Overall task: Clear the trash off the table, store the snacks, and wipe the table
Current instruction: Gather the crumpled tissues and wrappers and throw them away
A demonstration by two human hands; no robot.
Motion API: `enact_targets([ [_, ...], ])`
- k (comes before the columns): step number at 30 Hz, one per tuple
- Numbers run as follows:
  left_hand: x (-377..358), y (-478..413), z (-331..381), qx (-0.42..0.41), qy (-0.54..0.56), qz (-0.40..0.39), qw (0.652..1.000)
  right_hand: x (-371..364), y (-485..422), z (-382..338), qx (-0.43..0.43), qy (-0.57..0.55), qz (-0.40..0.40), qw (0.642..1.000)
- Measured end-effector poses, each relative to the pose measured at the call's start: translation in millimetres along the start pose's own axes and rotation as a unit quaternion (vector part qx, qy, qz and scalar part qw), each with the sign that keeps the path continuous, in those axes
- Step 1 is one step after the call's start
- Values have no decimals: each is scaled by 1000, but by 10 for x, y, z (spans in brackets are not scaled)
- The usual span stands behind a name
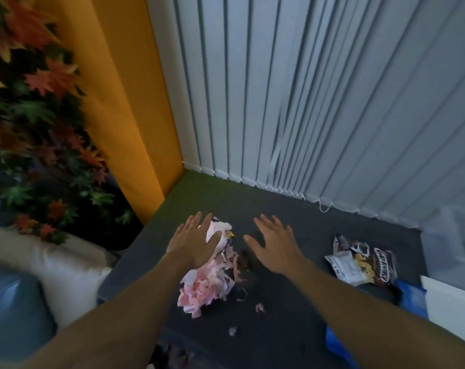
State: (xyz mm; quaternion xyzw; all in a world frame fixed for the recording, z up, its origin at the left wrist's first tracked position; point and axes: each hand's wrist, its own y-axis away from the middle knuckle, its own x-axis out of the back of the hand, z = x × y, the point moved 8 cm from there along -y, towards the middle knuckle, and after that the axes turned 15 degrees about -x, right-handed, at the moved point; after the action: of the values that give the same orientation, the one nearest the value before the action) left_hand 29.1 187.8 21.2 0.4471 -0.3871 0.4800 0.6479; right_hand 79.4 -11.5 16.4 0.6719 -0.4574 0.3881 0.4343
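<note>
Now both grips are spread flat; left hand point(196, 243) lies over the torn pink paper pile point(210, 286) mid-surface point(319, 230), right hand point(274, 249) just beside it; best to cup inward, gathering the stray scraps point(260, 307) too, clear of the snack bags point(364, 262).

Vert. blinds point(306, 102) behind, leaf decor point(26, 115) + pillow point(52, 262) left

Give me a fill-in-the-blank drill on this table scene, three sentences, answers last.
The left hand covers part of the torn ____-and-white paper heap.
The right hand is ____, fingers straight, holding nothing.
The crumpled brown-and-white snack bag lies on the dark grey table, to the ____ of both hands.
Missing words: pink; open; right.
</note>
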Motion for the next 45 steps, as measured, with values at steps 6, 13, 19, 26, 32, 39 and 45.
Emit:
enact_targets([
  [6,-31,-431,547,-52,-4,-11,999,196,-50,569,-32,-6,17,999],
  [13,-61,-876,1013,-120,-23,-28,992,407,-2,1101,-107,-15,48,993],
  [19,-39,-1120,1373,-200,-38,-46,978,543,174,1405,-179,-37,75,980],
  [26,-73,-1210,1711,-279,-39,-69,957,602,536,1667,-265,-77,121,954],
  [32,-206,-1195,1985,-332,-31,-87,939,578,953,1821,-323,-86,147,931],
  [39,-445,-1079,2313,-375,-27,-117,919,496,1349,2046,-373,-96,166,908],
  [45,-542,-1070,2586,-382,-30,-114,917,579,1484,2345,-387,-91,163,903],
])
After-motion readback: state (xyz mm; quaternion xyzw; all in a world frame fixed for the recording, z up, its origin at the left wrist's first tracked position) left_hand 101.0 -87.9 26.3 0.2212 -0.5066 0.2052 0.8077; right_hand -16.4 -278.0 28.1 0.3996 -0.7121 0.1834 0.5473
